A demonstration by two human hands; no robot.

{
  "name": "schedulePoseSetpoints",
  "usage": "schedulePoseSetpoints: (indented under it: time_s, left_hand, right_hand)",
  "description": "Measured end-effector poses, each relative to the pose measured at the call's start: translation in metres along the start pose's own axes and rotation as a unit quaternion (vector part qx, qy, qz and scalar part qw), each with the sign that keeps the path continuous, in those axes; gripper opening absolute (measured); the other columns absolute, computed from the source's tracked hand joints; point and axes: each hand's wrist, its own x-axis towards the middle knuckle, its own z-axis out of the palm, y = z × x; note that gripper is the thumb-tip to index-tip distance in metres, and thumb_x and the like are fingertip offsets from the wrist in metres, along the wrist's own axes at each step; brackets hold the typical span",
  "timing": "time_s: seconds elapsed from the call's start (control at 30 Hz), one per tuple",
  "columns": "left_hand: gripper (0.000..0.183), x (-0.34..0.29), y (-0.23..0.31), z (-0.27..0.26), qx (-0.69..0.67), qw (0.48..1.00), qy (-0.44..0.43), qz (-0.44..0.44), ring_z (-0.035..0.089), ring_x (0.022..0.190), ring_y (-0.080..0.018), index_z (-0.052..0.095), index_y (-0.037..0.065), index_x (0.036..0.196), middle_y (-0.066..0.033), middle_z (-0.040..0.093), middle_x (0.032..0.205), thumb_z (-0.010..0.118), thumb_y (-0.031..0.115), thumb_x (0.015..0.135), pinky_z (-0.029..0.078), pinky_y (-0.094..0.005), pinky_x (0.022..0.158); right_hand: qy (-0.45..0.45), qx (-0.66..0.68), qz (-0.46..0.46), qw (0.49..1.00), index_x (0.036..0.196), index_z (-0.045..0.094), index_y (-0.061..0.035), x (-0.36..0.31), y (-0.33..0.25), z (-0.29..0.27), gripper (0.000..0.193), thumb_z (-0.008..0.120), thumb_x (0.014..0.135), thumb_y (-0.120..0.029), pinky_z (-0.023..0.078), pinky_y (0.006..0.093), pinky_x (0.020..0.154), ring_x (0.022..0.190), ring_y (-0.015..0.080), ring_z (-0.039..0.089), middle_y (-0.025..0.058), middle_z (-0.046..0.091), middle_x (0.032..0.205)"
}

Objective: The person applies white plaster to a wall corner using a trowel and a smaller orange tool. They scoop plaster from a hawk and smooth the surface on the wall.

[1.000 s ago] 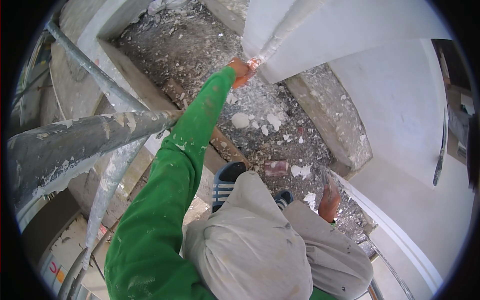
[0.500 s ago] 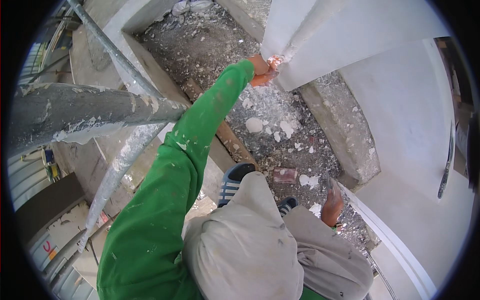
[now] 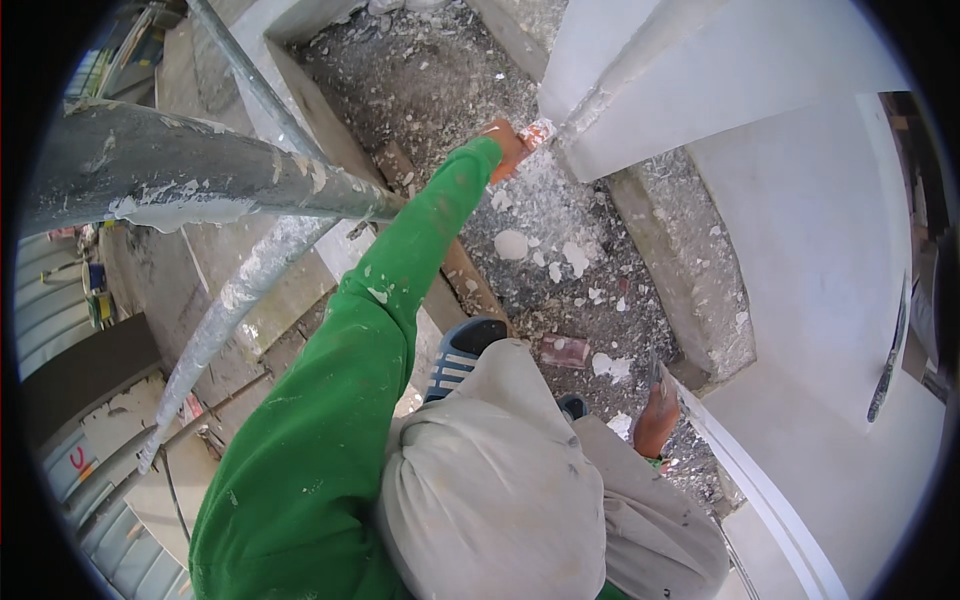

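Note:
My left hand [image 3: 508, 150], in a green sleeve, reaches far forward. It is closed around a small orange tool spattered with white [image 3: 538, 133]; its exact kind does not show. The tool's tip is beside the lower corner of a white wall panel [image 3: 690, 85], and I cannot tell whether they touch. Low on the right, my right hand [image 3: 655, 418] is bent closed beside a long white edge strip [image 3: 765, 500]. Something thin and grey shows at its fingers, too small to make out.
Grey scaffold pipes [image 3: 240, 165] cross on the left, close to my arm. White plaster flakes [image 3: 575, 258] litter the rough floor, with a reddish block [image 3: 565, 350] near my sandal [image 3: 465, 355]. A concrete ledge [image 3: 690, 270] runs along the right, below the white wall.
My left hand and the orange tool have pulled slightly left, away from the wall panel's corner. The view has shifted a little; my right hand stays low beside the white strip.

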Motion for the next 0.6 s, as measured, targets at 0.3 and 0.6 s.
schedulePoseSetpoints:
  time_s: [0.3,0.6]
  left_hand:
    - [0.05,0.046,-0.008,0.078,0.003,0.995,-0.024,-0.099,0.069,0.066,-0.024,0.069,-0.005,0.086,-0.0149,0.069,0.074,0.063,0.045,0.086,0.056,-0.0368,0.062]
    - [0.029,0.032,0.023,0.033,-0.089,0.992,-0.047,-0.073,0.069,0.078,-0.0235,0.068,-0.001,0.095,-0.0152,0.07,0.089,0.074,0.023,0.078,0.058,-0.0367,0.066]
  right_hand:
    - [0.026,-0.003,0.024,0.999,0.12,0.058,0.0049,-0.017,0.024,-0.001,0.03,0.05,0.093,-0.007,0.044,0.0367,0.091,0.103,0.0311,0.06,0.0219,0.064,0.111]
    - [0.003,-0.02,0.004,1.0,0.119,0.058,0.0049,-0.011,0.015,0.002,0.031,0.05,0.094,-0.01,0.044,0.0371,0.091,0.104,0.0321,0.061,0.0223,0.064,0.112]
